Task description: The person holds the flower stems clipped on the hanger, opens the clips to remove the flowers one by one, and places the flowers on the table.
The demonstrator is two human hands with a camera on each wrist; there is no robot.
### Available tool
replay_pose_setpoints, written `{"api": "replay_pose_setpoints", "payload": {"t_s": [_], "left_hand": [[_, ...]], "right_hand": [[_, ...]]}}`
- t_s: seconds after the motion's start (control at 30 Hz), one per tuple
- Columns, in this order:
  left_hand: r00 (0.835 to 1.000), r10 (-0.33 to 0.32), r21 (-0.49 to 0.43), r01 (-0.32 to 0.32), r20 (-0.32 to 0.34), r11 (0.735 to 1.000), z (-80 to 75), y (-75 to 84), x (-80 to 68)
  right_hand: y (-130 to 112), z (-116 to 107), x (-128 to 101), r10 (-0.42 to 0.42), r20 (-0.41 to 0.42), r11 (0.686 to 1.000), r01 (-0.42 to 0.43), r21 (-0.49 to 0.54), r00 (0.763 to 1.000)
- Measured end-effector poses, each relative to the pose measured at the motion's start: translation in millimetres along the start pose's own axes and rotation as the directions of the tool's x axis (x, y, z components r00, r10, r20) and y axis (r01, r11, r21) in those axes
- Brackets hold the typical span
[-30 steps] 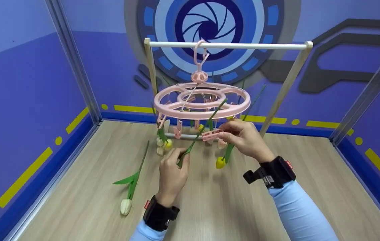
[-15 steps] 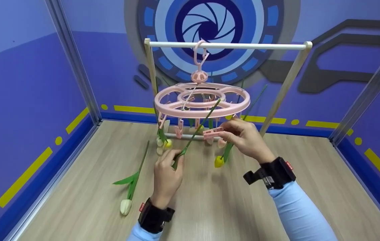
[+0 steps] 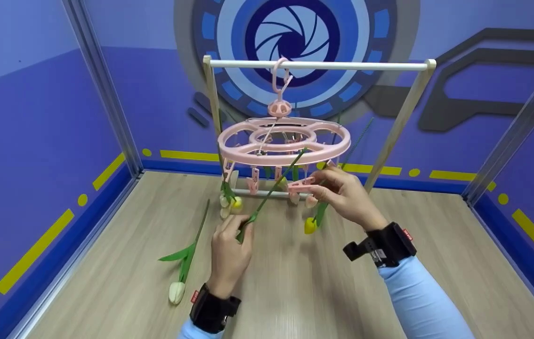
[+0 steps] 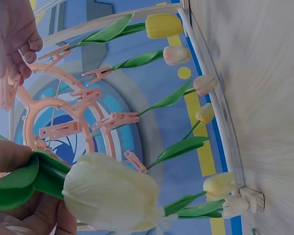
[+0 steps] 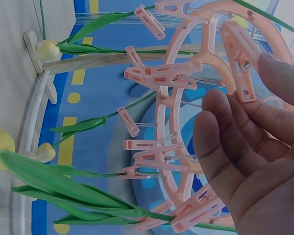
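My left hand (image 3: pixel 231 249) holds a white artificial tulip (image 4: pixel 110 193) by its green leaves, just behind the bloom. Its stem (image 3: pixel 276 183) slants up and right, the tip overlapping the front of the pink hanger ring (image 3: pixel 262 160) in the head view. My right hand (image 3: pixel 347 195) pinches a pink clothespin (image 5: pixel 240 61) between thumb and index finger, below the ring's front right. The other right fingers are loosely bent beside it. In the head view, the left hand hides the held bloom, and the stem passes close by the clothespin's left end.
The round hanger hangs by its hook (image 3: pixel 280 77) from a white rod (image 3: pixel 356 65) on a wooden stand. Several tulips hang bloom-down from its clips, including a yellow one (image 3: pixel 311 225). Another white tulip (image 3: pixel 176 293) lies on the table at left. Blue panels enclose the table.
My left hand has moved left and slightly down, carrying the tulip, so its stem tip sits lower against the ring. The right hand stays at the clothespin, which has turned slightly.
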State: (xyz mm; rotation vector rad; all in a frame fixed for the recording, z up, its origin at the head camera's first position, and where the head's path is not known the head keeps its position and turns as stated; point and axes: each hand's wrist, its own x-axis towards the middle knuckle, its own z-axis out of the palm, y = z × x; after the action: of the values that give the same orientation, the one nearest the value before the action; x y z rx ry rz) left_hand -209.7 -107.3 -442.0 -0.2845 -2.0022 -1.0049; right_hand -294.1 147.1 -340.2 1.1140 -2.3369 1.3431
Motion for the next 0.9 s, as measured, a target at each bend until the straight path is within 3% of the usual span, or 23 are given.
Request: {"api": "replay_pose_setpoints", "payload": {"t_s": [0.43,0.9], "left_hand": [[0.999,-0.028,0.021,0.028,0.024,0.999,-4.6,-4.2,-8.6],[0.999,-0.027,0.028,0.026,0.036,0.999,-7.7,-12.5,-16.4]], "right_hand": [[4.6,-0.4,-2.4,0.073,-0.005,0.996,-0.072,0.042,0.997],[12.5,0.1,-8.5,0.04,-0.037,0.988,-0.035,0.148,0.998]]}}
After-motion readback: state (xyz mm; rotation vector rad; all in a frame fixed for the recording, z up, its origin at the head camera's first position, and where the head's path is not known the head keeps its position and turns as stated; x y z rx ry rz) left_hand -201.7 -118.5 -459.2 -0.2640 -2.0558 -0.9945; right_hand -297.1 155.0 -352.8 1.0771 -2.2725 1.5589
